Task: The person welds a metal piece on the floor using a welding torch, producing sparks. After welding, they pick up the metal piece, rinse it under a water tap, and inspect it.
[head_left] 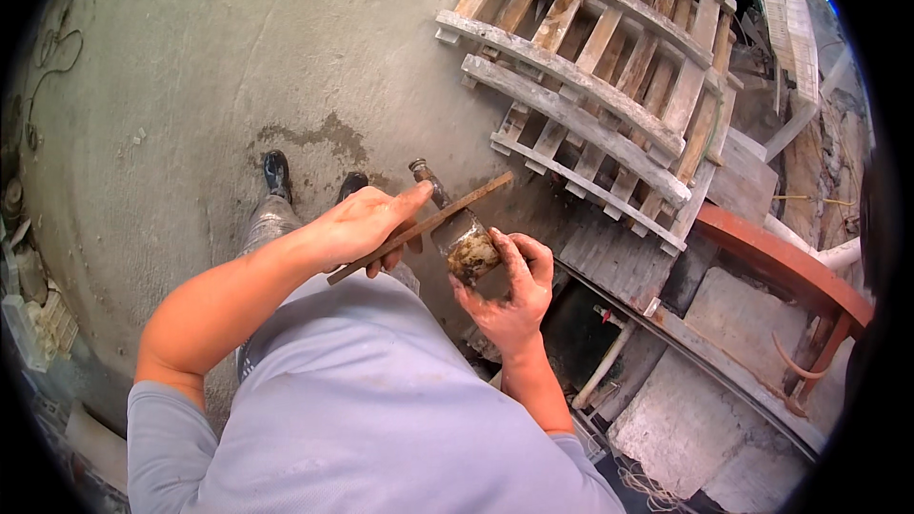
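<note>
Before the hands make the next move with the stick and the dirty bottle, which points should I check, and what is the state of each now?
1. Left hand grips the thin brown stick: ok, fingers wrap its lower part.
2. Right hand holds the dirty bottle: ok, fingers close around its base.
3. Stick touches the bottle: ok, it lies across the bottle's body.
4. Bottle mouth open or capped: cannot tell, too small.
5. Footing: ok, both black shoes stand on the flat concrete floor.
6. Surroundings on the right: not ok, wooden pallets and rubble lie close by.
</note>
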### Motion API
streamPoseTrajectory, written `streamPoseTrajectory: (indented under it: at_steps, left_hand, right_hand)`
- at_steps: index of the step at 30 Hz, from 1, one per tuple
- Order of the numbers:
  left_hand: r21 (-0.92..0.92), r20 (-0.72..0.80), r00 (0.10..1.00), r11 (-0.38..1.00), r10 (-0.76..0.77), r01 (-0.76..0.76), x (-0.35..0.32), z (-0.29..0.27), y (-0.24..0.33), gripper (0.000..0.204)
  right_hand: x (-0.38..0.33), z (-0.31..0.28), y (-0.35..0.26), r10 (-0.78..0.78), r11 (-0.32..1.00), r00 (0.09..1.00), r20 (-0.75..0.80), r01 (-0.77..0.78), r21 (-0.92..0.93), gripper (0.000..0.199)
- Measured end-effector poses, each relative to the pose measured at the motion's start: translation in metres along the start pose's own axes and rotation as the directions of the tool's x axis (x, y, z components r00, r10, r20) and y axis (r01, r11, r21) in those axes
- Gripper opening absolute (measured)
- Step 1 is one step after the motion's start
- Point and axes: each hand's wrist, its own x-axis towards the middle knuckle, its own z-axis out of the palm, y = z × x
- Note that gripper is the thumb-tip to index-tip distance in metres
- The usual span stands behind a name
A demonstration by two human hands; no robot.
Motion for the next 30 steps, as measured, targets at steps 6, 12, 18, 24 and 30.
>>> streamPoseTrajectory:
  at_steps: [6, 12, 18, 24, 30]
  left_hand:
    - [-0.036, -0.013, 1.000, 0.999, -0.028, 0.028, 0.000, 0.006, -0.001, 0.077]
    - [-0.029, 0.025, 0.999, 0.999, -0.022, 0.022, 0.002, 0.007, -0.008, 0.076]
    - [-0.009, 0.027, 0.999, 1.000, -0.020, 0.020, -0.001, 0.005, -0.011, 0.075]
    - [0.017, 0.025, 0.999, 0.999, -0.039, 0.038, -0.001, 0.006, -0.013, 0.073]
    - [0.034, 0.025, 0.998, 0.998, -0.061, 0.060, 0.003, 0.007, -0.016, 0.071]
  right_hand:
    - [-0.003, 0.003, -0.001, -0.022, 1.000, 1.000, -0.011, 0.021, -0.023, 0.063]
    - [-0.008, 0.006, -0.003, 0.013, 0.999, 1.000, -0.002, -0.013, -0.029, 0.061]
    - [-0.011, 0.007, -0.006, 0.033, 0.999, 0.999, 0.009, -0.032, -0.021, 0.061]
    - [-0.015, 0.009, -0.007, 0.074, 0.997, 0.997, 0.030, -0.073, -0.013, 0.061]
    - [-0.019, 0.014, -0.006, 0.153, 0.986, 0.988, 0.036, -0.155, 0.059, 0.064]
